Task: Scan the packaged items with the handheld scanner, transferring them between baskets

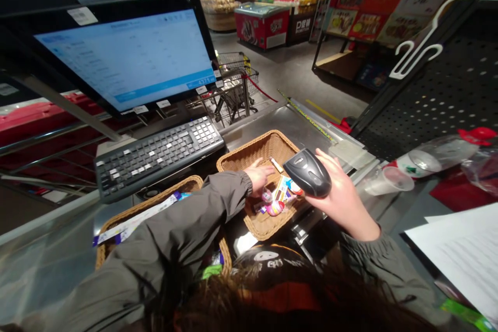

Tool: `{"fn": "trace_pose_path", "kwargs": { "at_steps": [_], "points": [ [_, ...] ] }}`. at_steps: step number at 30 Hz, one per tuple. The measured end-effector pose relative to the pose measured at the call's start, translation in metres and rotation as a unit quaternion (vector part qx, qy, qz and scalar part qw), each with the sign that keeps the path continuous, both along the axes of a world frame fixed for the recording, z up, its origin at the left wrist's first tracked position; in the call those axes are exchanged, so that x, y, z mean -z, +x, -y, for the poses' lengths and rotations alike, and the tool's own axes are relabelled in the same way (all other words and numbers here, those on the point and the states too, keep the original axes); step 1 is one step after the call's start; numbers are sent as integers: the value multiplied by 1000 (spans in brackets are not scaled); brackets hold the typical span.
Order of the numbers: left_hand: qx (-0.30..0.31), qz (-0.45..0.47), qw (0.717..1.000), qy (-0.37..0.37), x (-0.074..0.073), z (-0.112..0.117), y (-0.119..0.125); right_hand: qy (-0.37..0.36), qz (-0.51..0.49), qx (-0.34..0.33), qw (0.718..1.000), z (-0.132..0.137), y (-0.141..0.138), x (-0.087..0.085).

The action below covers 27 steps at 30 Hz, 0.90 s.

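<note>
My right hand (339, 194) is wrapped round a black handheld barcode scanner (307, 171), holding it over the right wicker basket (249, 154). My left hand (260, 176) reaches into that basket, fingers curled down onto small wrapped sweets and packets (278, 198) lying inside. What the left fingers hold, if anything, is hidden. Both arms wear grey sleeves.
A second wicker basket (163, 198) with packets sits to the left. A black keyboard (155, 155) and a lit monitor (124, 57) stand behind. Plastic cups (389, 180) and paper sheets (462, 254) lie at right. Shopping carts (233, 88) and shop shelves lie beyond the counter.
</note>
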<state>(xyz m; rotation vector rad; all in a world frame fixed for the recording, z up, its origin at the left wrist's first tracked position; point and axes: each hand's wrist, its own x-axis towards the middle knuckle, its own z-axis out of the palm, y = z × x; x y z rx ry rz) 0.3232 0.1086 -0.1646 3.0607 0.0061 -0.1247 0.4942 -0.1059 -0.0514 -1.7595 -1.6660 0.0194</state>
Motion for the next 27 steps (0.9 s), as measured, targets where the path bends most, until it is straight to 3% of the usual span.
{"fn": "trace_pose_path", "kwargs": {
  "at_steps": [6, 8, 10, 14, 18, 27],
  "points": [
    [-92, 167, 979, 71, -130, -15, -33, 45, 25, 7, 999, -1, -10, 0],
    [-130, 215, 963, 102, -161, -13, -51, 68, 24, -2, 997, -3, -17, -4],
    [-159, 256, 943, 138, -182, -7, -70, 79, 31, -17, 996, -6, -25, -10],
    [-195, 316, 903, 217, -210, 9, -107, 111, 45, -62, 991, -12, -46, -29],
    [-233, 328, 879, 255, -227, 25, -146, 140, 76, -115, 981, -15, -74, -48],
    [-320, 318, 852, 267, -229, 49, -226, 112, 89, -226, 964, -12, -141, -61]
  ]
}}
